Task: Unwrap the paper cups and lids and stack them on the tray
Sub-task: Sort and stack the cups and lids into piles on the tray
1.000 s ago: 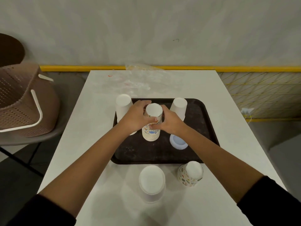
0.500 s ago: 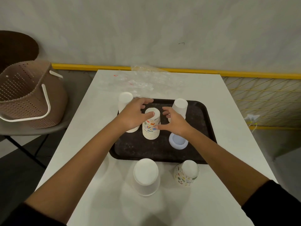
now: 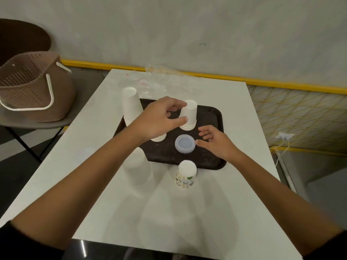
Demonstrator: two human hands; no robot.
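The small white cup stack (image 3: 188, 117) stands upside down on the dark tray (image 3: 210, 119), mid-frame. The left hand (image 3: 155, 122) curls beside it; I cannot tell if it holds it. The right hand (image 3: 216, 144) is loose and empty, just beside the lids (image 3: 185, 146). A bump could knock the cups over. The painted cups (image 3: 185, 176) on the table (image 3: 234, 203) show little pictures, no words to read.
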